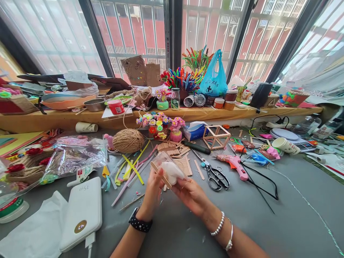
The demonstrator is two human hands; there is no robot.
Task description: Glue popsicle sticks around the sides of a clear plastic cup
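Note:
A clear plastic piece with a white, fluffy-looking wad (170,172) in it sits between my two hands, above the grey table. My left hand (155,184) is closed on its left side, where a flat wooden craft stick (161,175) runs along the edge. From the right, my right hand (192,195) grips the clear plastic, its fingers partly hidden beneath. Just beyond my hands lie several wooden craft sticks (172,148). Off to the right are black-handled scissors (215,173) and a pink glue gun (233,165).
A white power bank (83,211) with a cable lies at the left, near a white tissue (40,229). Further back stand a twine ball (129,140), a wooden cube frame (216,137) and crocheted flowers (158,123). The glue gun's black cord (274,184) loops across the right side.

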